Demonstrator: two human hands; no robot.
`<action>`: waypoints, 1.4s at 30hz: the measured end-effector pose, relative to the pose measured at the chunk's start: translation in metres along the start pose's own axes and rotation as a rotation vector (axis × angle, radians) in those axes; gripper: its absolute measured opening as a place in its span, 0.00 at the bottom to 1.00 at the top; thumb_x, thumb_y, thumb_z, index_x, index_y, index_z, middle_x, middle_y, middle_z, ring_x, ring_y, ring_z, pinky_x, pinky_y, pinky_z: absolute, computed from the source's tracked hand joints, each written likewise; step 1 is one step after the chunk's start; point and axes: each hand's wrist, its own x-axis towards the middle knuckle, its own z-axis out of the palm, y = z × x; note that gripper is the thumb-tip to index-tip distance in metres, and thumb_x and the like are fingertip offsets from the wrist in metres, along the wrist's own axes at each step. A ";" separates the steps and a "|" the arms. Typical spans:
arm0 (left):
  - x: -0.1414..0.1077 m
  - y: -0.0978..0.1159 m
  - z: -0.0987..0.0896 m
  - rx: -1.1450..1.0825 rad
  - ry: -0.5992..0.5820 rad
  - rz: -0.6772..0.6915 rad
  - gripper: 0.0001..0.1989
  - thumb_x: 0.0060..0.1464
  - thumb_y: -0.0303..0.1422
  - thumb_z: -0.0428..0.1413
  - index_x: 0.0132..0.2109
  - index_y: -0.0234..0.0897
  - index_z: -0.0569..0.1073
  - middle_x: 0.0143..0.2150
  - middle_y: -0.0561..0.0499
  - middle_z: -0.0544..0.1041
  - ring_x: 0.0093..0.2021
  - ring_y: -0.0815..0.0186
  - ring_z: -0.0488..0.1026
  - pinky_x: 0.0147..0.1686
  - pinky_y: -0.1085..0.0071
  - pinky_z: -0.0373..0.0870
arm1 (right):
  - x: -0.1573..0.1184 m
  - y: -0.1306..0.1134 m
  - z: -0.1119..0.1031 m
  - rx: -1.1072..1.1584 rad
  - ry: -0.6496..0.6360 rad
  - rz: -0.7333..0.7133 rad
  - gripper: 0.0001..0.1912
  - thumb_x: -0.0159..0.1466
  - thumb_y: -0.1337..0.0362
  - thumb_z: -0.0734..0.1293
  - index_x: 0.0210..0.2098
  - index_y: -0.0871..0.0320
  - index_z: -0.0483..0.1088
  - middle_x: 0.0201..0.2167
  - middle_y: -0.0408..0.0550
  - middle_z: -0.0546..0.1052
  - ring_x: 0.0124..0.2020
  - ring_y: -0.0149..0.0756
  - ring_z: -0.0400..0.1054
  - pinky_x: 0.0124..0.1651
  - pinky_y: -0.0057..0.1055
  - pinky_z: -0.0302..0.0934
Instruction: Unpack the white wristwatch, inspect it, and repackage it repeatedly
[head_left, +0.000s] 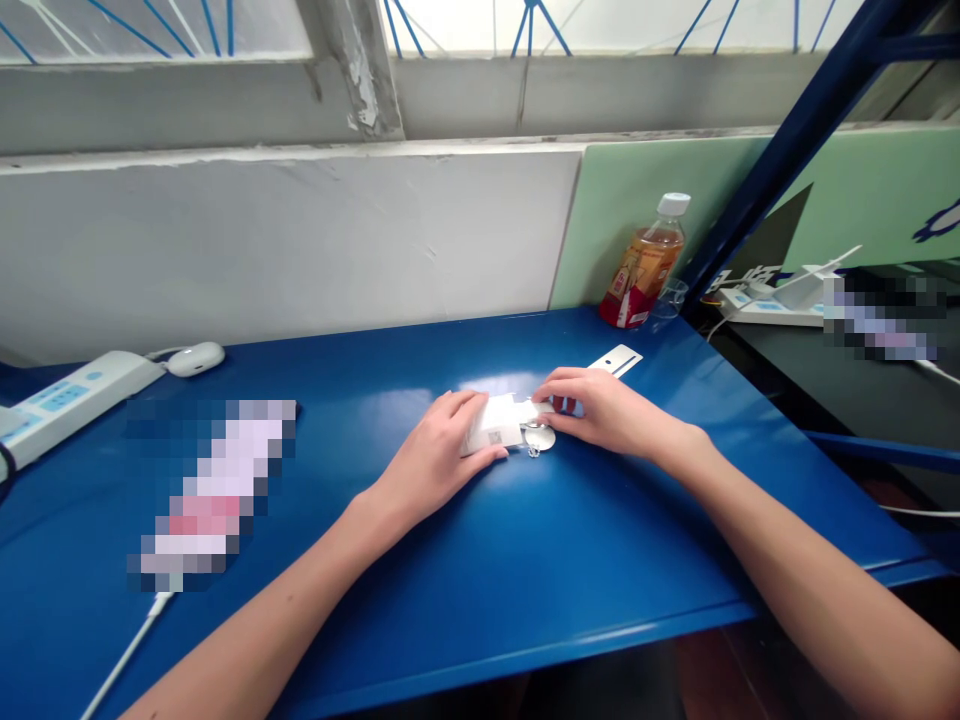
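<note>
Near the middle of the blue desk, my left hand (442,435) is closed around a small white box (495,422) that has a square printed code on its side. At the box's right end my right hand (600,408) pinches a white flap or insert (534,411); I cannot tell which. Below those fingers lies a round white disc (540,438), with a small chain-like piece (533,452) beside it. A flat white card (618,360) with a dark stripe rests just behind my right hand.
A drink bottle (646,265) stands by a clear cup (670,298) at the back right. On the left are a power strip (75,400), a white mouse-shaped object (196,359) and a blurred-out device on a white cable (124,650). The blue desk (480,590) ends at its front edge.
</note>
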 end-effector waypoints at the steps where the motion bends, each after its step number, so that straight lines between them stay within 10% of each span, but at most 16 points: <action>1: 0.000 0.000 0.000 0.001 -0.001 0.003 0.24 0.61 0.41 0.60 0.60 0.38 0.68 0.59 0.40 0.72 0.60 0.50 0.68 0.59 0.52 0.66 | 0.001 -0.001 0.004 -0.003 0.013 -0.010 0.11 0.68 0.61 0.66 0.45 0.57 0.77 0.42 0.54 0.79 0.38 0.41 0.74 0.42 0.36 0.66; 42: -0.002 -0.003 0.006 0.031 -0.030 0.008 0.23 0.64 0.42 0.56 0.61 0.38 0.65 0.61 0.39 0.68 0.62 0.50 0.66 0.59 0.53 0.67 | 0.002 -0.022 -0.005 0.056 0.053 0.322 0.19 0.63 0.68 0.61 0.49 0.60 0.77 0.37 0.48 0.84 0.31 0.37 0.73 0.37 0.33 0.62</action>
